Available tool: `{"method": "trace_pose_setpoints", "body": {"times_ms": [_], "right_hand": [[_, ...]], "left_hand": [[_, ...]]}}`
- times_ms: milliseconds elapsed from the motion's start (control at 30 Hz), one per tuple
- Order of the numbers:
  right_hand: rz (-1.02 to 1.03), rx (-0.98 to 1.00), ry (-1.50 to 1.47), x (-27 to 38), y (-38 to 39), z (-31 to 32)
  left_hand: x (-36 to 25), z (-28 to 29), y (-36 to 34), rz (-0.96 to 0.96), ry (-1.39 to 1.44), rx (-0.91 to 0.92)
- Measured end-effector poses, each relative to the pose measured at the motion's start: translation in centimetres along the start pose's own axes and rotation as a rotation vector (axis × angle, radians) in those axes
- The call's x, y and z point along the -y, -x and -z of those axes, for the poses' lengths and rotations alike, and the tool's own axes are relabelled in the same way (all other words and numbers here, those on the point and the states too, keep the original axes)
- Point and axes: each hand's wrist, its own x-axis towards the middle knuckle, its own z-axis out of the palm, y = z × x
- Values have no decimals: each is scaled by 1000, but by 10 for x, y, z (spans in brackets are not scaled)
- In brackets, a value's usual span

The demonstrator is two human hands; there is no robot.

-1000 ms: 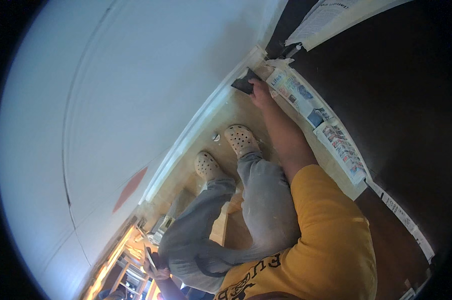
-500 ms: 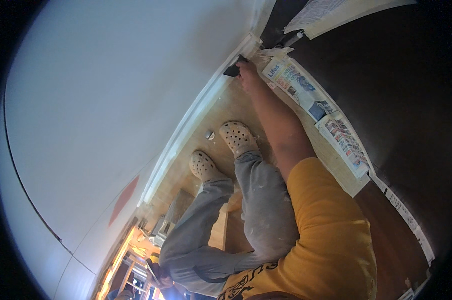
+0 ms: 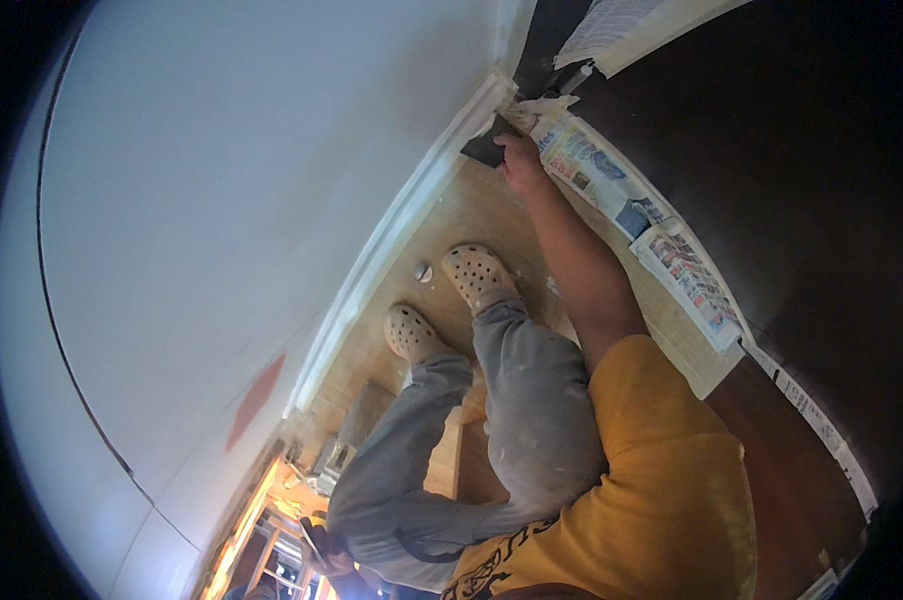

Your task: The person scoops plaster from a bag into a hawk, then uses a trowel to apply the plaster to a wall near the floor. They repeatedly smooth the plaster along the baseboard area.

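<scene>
**Dark block pressed at the baseboard corner**

While your right hand (image 3: 519,160) reaches far out, its fingers are closed over a dark block (image 3: 486,150), pressing it against the white baseboard (image 3: 411,215), likely so its face stays flat to the trim. Just right of the block, newspaper sheets (image 3: 636,215) line the floor edge, seemingly to shield the dark floor (image 3: 821,180). Nearer you than the block, your pale clogs (image 3: 476,272) rest on light wood. Your left hand isn't in view.
</scene>
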Motion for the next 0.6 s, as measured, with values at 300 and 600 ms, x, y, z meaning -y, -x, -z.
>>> {"method": "trace_pose_setpoints", "body": {"times_ms": [300,600], "right_hand": [[138,-100,252,-5,-38,-30],[146,-20,132,4,-50,-36]], "left_hand": [[-4,12,9,1,22,-40],[-10,16,9,29,98,-13]]}}
